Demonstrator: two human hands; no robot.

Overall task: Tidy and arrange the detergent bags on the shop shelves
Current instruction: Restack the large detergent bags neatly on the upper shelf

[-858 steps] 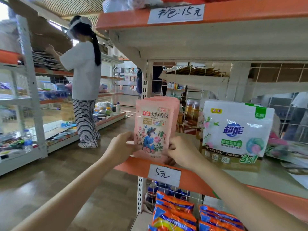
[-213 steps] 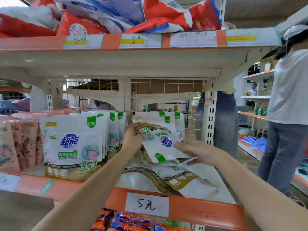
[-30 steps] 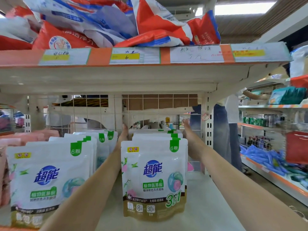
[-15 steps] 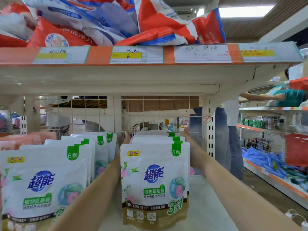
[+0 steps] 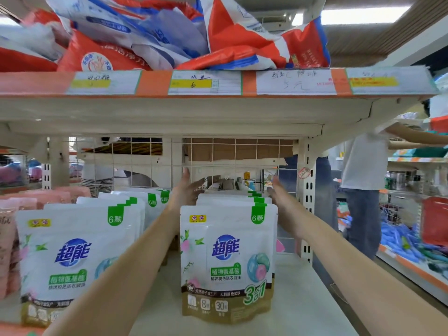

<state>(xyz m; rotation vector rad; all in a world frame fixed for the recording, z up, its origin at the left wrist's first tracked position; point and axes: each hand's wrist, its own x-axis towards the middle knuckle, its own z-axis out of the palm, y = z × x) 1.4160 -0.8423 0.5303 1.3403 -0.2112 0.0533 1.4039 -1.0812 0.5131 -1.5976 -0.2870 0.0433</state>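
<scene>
A row of white detergent bags (image 5: 228, 263) with green tabs stands upright, one behind another, on the cream shelf (image 5: 298, 309). My left hand (image 5: 185, 190) reaches along the row's left side and my right hand (image 5: 276, 192) along its right side, both near the back, with fingers straight. A second row of the same white bags (image 5: 70, 258) stands to the left, partly behind my left forearm. Pink bags (image 5: 9, 241) stand at the far left.
A wire grid (image 5: 232, 154) closes the shelf's back. Red, white and blue bags (image 5: 169, 35) are heaped on the shelf above, over its orange price strip (image 5: 206, 82). A person (image 5: 363, 180) works at the right-hand aisle shelves.
Both hands have risen slightly at the back of the right row and the left fingers now show above the bags. The view has moved a little closer.
</scene>
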